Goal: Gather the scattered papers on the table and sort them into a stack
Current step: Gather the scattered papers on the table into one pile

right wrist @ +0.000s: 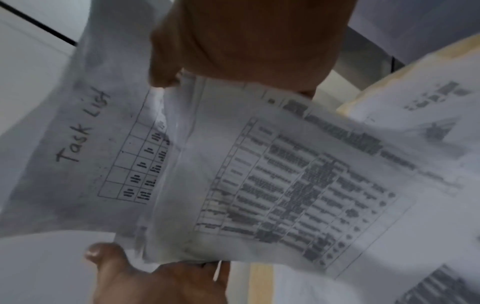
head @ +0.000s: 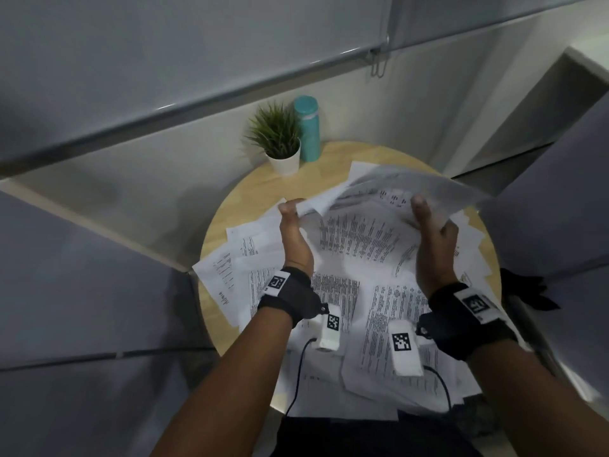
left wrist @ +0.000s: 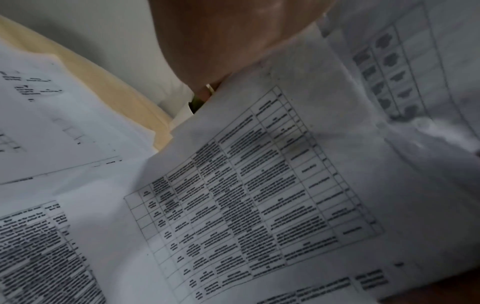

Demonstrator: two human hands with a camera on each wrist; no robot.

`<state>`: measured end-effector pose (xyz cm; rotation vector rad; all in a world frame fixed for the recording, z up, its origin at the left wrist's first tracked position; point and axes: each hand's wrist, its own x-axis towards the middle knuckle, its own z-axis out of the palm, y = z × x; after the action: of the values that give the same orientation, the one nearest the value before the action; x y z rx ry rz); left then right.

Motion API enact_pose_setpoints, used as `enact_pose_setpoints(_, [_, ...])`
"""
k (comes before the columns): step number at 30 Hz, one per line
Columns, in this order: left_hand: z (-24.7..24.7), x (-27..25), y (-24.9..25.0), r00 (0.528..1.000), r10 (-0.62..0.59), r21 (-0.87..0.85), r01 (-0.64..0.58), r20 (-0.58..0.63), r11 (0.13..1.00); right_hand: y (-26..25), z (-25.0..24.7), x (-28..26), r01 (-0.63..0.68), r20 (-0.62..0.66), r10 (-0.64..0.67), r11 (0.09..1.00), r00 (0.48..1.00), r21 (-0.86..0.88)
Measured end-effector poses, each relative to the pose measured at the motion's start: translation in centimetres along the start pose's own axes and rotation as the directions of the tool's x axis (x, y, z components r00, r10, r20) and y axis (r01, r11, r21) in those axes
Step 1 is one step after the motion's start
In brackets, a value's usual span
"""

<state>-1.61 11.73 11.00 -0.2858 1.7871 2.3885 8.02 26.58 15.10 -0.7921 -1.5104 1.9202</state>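
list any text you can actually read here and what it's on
"Task List": handwritten above a grid on one of the held sheets, gripped by the right hand.
Print on the held sheets and the papers on the table: too blurred to read.
Wrist tags: code patterns, no words.

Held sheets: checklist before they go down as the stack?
1. Grip of left hand on the white printed sheets: ok.
2. Grip of right hand on the same sheets: ok.
3. Sheet edges squared: not ok, fanned and curled.
4. All gathered: not ok, loose printed papers cover the round light wooden table.
5. Green potted plant and teal bottle apart from the papers: ok.
6. Sheet count in hand: cannot tell.
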Motion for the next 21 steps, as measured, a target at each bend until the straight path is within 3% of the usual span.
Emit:
enact_pose_setpoints(3, [0.6,-0.4,-0.9,0.997,0.067,0.066,-0.068,0.028,0.995,0.6,1.2,0.2,-0.017,-0.139,0.010,0.999,0.990,-0.048])
enact_pose_setpoints(6, [1.0,-0.1,-2.7,0.988,0.042,0.296,-0.084,0.146,0.951,1.1,2.8,1.2,-0.107,-0.318,0.068,0.988,0.946,-0.109])
enact_pose_setpoints(8, [1.2,0.4,-4.0,0.974,0.037,0.498,-0.147,0.224,0.855,1.2,3.3,2.4,-0.108,-0.397,0.044,0.984,0.917,-0.140])
enact_pose_setpoints(11, [2.0,2.5,-5.3,0.948,0.171,0.628,-0.306,0.267,0.716,1.9,3.4,4.7,-0.113,-0.420,0.012,0.970,0.908,-0.216])
enact_pose_setpoints(13, [2.4,4.6,-5.8,0.939,0.230,0.641,-0.342,0.254,0.687,2.8,3.0,6.2,-0.117,-0.401,0.016,0.966,0.916,-0.229])
enact_pose_setpoints(16, [3.0,7.2,-4.8,0.933,0.224,0.669,-0.359,0.282,0.651,3.5,2.3,8.8,-0.093,-0.352,0.003,0.967,0.936,-0.238])
enact_pose_setpoints(19, [3.7,9.7,-2.9,0.924,0.242,0.657,-0.381,0.297,0.651,4.3,-0.4,10.9,-0.034,-0.076,0.023,0.989,0.997,-0.142])
enact_pose_setpoints(21, [3.5,10.7,-1.5,0.937,0.225,0.614,-0.344,0.266,0.710,5.5,-2.9,11.9,-0.020,0.130,0.044,0.982,0.990,-0.186])
